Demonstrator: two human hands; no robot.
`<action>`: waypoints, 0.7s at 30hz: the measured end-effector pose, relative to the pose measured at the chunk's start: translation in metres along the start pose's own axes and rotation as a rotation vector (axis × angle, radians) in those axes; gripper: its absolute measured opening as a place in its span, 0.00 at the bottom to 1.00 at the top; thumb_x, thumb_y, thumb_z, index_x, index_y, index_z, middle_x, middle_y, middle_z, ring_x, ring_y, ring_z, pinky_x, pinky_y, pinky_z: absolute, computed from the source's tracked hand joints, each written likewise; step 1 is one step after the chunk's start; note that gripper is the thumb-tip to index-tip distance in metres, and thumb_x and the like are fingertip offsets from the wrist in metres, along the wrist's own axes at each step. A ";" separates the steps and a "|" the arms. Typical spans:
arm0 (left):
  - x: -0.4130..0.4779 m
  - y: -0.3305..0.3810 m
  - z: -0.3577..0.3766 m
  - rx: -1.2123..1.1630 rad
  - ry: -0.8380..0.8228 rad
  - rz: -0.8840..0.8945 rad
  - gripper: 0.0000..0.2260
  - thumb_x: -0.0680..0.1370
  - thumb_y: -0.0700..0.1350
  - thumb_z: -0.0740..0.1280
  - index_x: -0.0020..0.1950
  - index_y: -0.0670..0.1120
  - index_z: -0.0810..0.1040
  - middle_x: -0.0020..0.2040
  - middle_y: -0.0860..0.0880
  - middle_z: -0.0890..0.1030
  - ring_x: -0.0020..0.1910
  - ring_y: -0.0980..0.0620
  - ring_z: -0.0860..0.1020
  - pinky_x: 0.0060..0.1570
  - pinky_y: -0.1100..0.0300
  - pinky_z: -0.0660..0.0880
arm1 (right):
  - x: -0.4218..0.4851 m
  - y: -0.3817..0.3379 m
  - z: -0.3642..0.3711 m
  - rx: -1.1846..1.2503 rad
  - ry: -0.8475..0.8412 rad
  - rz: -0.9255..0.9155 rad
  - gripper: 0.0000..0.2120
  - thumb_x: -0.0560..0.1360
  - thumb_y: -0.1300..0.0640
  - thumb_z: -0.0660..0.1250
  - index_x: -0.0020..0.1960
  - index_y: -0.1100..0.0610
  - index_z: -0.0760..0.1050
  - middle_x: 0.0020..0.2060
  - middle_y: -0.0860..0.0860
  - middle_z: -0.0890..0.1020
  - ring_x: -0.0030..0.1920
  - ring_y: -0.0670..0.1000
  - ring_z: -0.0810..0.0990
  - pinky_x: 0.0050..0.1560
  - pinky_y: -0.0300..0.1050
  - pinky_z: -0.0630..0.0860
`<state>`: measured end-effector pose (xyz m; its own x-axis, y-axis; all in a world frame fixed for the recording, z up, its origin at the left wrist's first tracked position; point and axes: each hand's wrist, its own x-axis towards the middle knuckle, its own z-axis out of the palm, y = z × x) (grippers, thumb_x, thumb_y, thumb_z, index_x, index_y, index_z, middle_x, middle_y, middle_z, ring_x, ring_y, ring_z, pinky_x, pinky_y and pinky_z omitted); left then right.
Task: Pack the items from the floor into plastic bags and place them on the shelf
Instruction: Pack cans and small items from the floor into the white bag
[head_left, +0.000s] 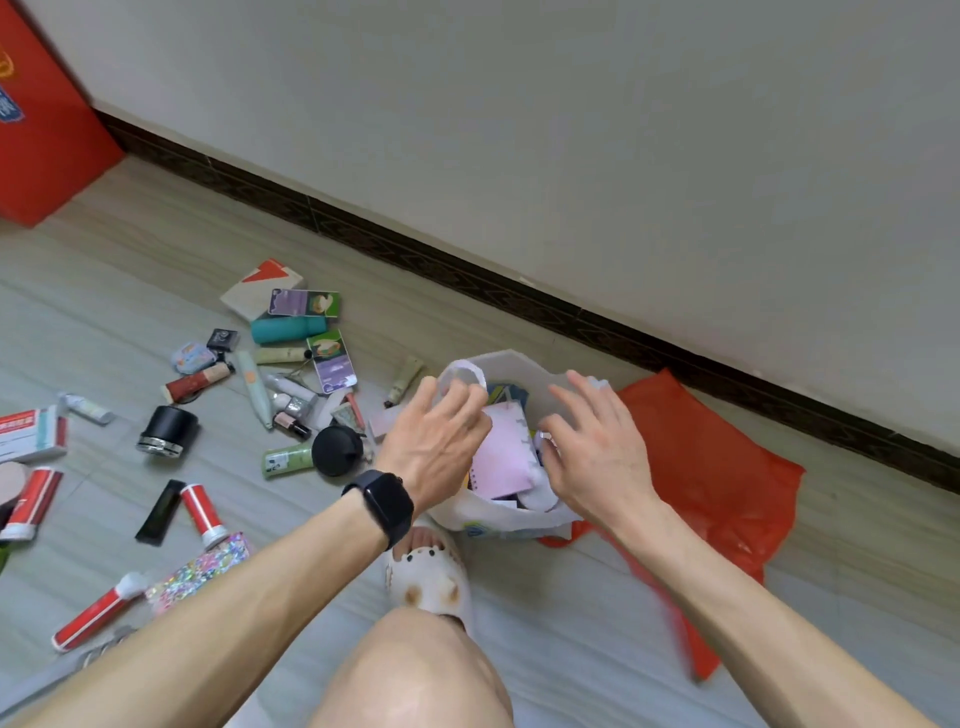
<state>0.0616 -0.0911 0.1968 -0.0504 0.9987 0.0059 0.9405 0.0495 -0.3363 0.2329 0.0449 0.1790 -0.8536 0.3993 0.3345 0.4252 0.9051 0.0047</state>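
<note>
A white plastic bag (511, 514) stands open on the floor in front of my knee, with a pink notebook (506, 457) and other items inside. My left hand (434, 447), a black watch on its wrist, has its fingers curled into the bag's left handle loop (467, 370). My right hand (597, 452) hovers over the bag's right side with fingers spread; its thumb and fingertips touch the thin plastic. Loose items lie scattered on the floor to the left: a teal bottle (288, 330), a black jar (169, 431), red tubes (202, 514) and a round black lid (336, 451).
A red plastic bag (717, 483) lies flat on the floor under and right of the white bag. My slippered foot (428, 571) is just below the bag. A red box (47, 135) stands at far left by the wall and dark baseboard (519, 296).
</note>
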 end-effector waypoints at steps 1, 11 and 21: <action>0.006 -0.001 0.002 0.032 0.037 0.028 0.12 0.69 0.43 0.66 0.52 0.45 0.79 0.59 0.40 0.67 0.59 0.40 0.66 0.57 0.42 0.62 | 0.001 0.005 0.011 -0.035 -0.077 -0.009 0.03 0.70 0.59 0.69 0.40 0.59 0.80 0.58 0.58 0.81 0.69 0.62 0.73 0.67 0.61 0.67; 0.027 -0.019 0.057 -0.049 -0.593 -0.102 0.41 0.75 0.70 0.55 0.80 0.51 0.48 0.79 0.36 0.47 0.77 0.32 0.42 0.69 0.29 0.35 | 0.001 0.064 0.051 -0.399 -1.026 0.045 0.43 0.76 0.35 0.59 0.81 0.47 0.40 0.79 0.58 0.38 0.78 0.59 0.33 0.69 0.71 0.30; 0.010 -0.011 0.073 0.026 -0.581 0.010 0.59 0.65 0.76 0.64 0.74 0.53 0.24 0.73 0.36 0.26 0.72 0.36 0.26 0.65 0.31 0.28 | -0.012 0.074 0.037 -0.241 -0.972 0.295 0.66 0.62 0.23 0.65 0.77 0.53 0.27 0.76 0.58 0.30 0.77 0.59 0.29 0.71 0.70 0.34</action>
<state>0.0257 -0.0821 0.1321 -0.2248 0.8288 -0.5124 0.9337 0.0327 -0.3567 0.2636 0.1123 0.1398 -0.5349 0.6417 -0.5497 0.6134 0.7423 0.2696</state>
